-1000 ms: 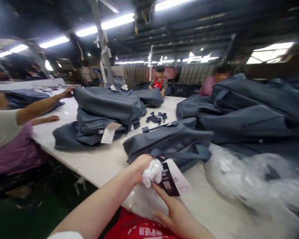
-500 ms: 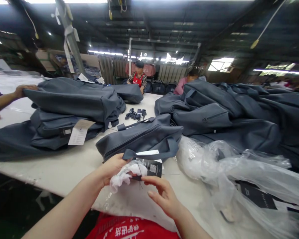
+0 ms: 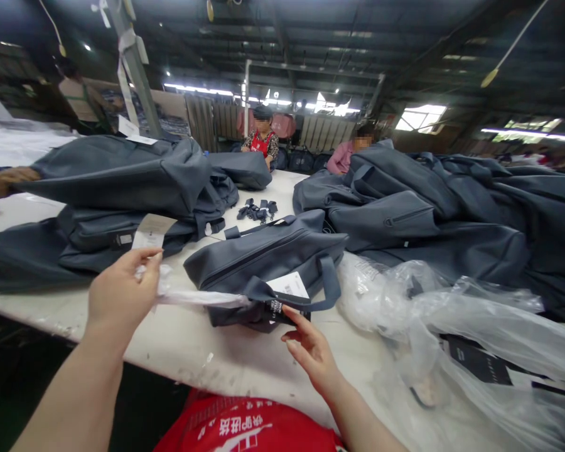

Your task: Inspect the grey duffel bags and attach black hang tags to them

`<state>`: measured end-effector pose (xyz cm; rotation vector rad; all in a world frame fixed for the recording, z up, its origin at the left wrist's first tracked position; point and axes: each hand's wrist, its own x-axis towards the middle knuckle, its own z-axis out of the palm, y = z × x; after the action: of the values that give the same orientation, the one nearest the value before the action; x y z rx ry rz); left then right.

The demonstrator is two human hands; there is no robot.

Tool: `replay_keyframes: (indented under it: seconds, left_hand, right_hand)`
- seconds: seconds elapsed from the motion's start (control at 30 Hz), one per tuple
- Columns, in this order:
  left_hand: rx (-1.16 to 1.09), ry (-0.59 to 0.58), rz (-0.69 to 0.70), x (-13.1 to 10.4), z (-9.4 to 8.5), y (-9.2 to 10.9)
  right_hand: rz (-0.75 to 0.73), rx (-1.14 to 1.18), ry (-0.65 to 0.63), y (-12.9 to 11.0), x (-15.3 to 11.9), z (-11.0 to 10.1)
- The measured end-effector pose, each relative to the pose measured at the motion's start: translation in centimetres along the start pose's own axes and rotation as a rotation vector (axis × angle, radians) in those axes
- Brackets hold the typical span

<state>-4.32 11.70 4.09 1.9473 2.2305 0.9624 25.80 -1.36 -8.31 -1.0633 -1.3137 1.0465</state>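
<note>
My left hand [image 3: 121,294] is closed on one end of a thin white plastic wrap [image 3: 202,298]. Pulled out sideways, the wrap runs to the strap of a dark blue-grey bag [image 3: 263,245] lying on the table. A black hang tag [image 3: 275,311] hangs by that strap, with a white paper tag [image 3: 290,285] behind it. My right hand [image 3: 314,355] touches the black tag with its forefinger; its thumb is apart from the finger. The wrap's far end is hidden near the strap.
Dark bags [image 3: 122,176] are piled at left, where another person's hand [image 3: 9,179] grips one. More bags [image 3: 405,220] lie heaped at right. Clear plastic bags [image 3: 424,307] cover the right front of the white table [image 3: 179,351]. Small straps [image 3: 258,210] lie behind my bag.
My left hand has moved left from the bag's strap, stretching the bunched wrap into a long strip. My right hand has shifted slightly onto the tag. The other person's bag at left has shifted.
</note>
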Motion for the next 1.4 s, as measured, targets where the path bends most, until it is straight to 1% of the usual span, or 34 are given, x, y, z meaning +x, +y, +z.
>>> replay_keyframes:
  seconds: [0.03,0.07,0.13,0.17,0.2,0.23,0.3,0.33,0.37,0.4,0.43,0.47,0.5,0.53,0.57,0.6,0.67,0.73,0.9,0.93,0.97,1.0,1.03,1.1,1.13,1.17,1.2,1.23,1.27,1.3,1.33,1.37,1.4]
  left_hand:
    - [-0.015,0.032,0.031,-0.4,0.0,-0.1]
    - [-0.053,0.02,0.073,-0.8,0.1,0.0]
    - [-0.132,-0.081,0.155,-1.6,0.4,0.4]
    - [-0.147,-0.109,0.181,-1.7,0.4,0.6]
    - [-0.129,-0.097,0.186,-1.7,0.2,0.8]
    - [-0.076,-0.041,0.171,-1.4,-0.1,0.9]
    - [0.076,0.123,0.116,-0.7,-0.9,0.9]
    - [0.138,0.165,0.1,-0.4,-1.2,1.0]
    - [0.168,0.124,0.118,-0.3,-1.2,1.2]
    - [0.163,-0.004,0.175,-0.5,-1.0,1.5]
    - [0.131,-0.182,0.259,-0.9,-0.6,2.1]
    - [0.09,-0.373,0.349,-1.6,0.2,2.9]
    - [0.056,-0.538,0.427,-2.3,1.1,3.8]
    - [0.037,-0.642,0.48,-3.1,2.1,4.8]
    - [0.024,-0.686,0.508,-3.9,3.1,5.8]
    - [0.01,-0.688,0.521,-4.4,4.0,6.7]
    - [-0.042,-0.677,0.533,-4.7,5.4,8.1]
    - [-0.098,-0.669,0.524,-4.1,6.2,8.6]
    - [-0.171,-0.592,0.417,-1.7,7.1,7.6]
    - [-0.182,-0.581,0.405,-1.4,7.2,7.4]
    - [-0.192,-0.577,0.401,-1.4,7.3,7.4]
    - [-0.201,-0.584,0.405,-1.4,7.3,7.4]
    - [-0.208,-0.599,0.412,-1.6,7.3,7.5]
    - [-0.214,-0.633,0.436,-2.1,6.6,7.7]
    - [-0.212,-0.649,0.45,-2.3,6.0,7.6]
    - [-0.212,-0.658,0.459,-2.4,5.2,7.2]
    - [-0.217,-0.653,0.458,-2.4,4.3,6.5]
    - [-0.232,-0.615,0.432,-2.3,3.3,5.4]
    - [-0.24,-0.53,0.366,-2.0,2.3,3.9]
    - [-0.225,-0.409,0.266,-1.7,1.4,2.1]
    - [-0.173,-0.267,0.14,-1.4,0.6,0.1]
    - [-0.084,-0.142,0.007,-1.2,0.1,-2.1]
    - [0.02,-0.059,-0.117,-1.1,-0.3,-4.3]
  right_hand:
    - [-0.005,-0.02,-0.006,0.3,-0.1,0.0]
    - [-0.013,-0.034,-0.01,0.5,-0.1,0.1]
    - [-0.029,-0.046,-0.008,0.9,-0.2,0.0]
    - [-0.034,-0.046,-0.003,1.0,-0.2,0.0]
    - [-0.032,-0.043,0.005,0.9,-0.2,-0.1]
    - [-0.026,-0.04,0.013,0.8,-0.2,-0.2]
    - [-0.009,-0.029,0.024,0.2,-0.3,-0.3]
    - [0.002,-0.02,0.025,-0.1,-0.3,-0.3]
    - [0.014,-0.007,0.019,-0.3,-0.3,-0.3]
    - [0.029,0.012,0.01,-0.4,-0.3,-0.2]
    - [0.042,0.037,0.001,-0.5,-0.3,-0.1]
    - [0.057,0.065,-0.004,-0.4,-0.3,0.1]
    - [0.074,0.096,-0.007,-0.3,-0.3,0.3]
    - [0.09,0.125,-0.004,-0.1,-0.3,0.4]
    - [0.102,0.15,0.005,0.2,-0.4,0.6]
    - [0.107,0.167,0.016,0.4,-0.6,0.7]
    - [0.094,0.17,0.041,0.9,-1.0,0.7]
    - [0.073,0.139,0.085,1.2,-1.4,0.4]
    - [0.063,0.025,0.272,1.7,-2.7,-1.3]
    - [0.064,0.009,0.285,1.9,-2.9,-1.5]
    - [0.079,0.001,0.261,2.0,-3.2,-1.5]
    - [0.106,0.005,0.205,2.1,-3.4,-1.4]
    - [0.143,0.016,0.117,2.2,-3.5,-1.2]
    - [0.233,0.011,-0.103,1.8,-3.6,-0.8]
    - [0.28,-0.023,-0.192,1.4,-3.5,-0.7]
    - [0.317,-0.085,-0.243,0.7,-3.4,-0.8]
    - [0.332,-0.178,-0.254,-0.1,-3.2,-1.2]
    - [0.314,-0.292,-0.224,-1.1,-2.9,-1.9]
    - [0.249,-0.412,-0.147,-2.3,-2.5,-2.7]
    - [0.145,-0.528,-0.043,-3.5,-1.9,-3.6]
    - [0.011,-0.63,0.069,-4.7,-1.3,-4.5]
    - [-0.132,-0.717,0.165,-5.9,-0.4,-5.3]
    - [-0.261,-0.791,0.225,-7.1,0.7,-5.9]
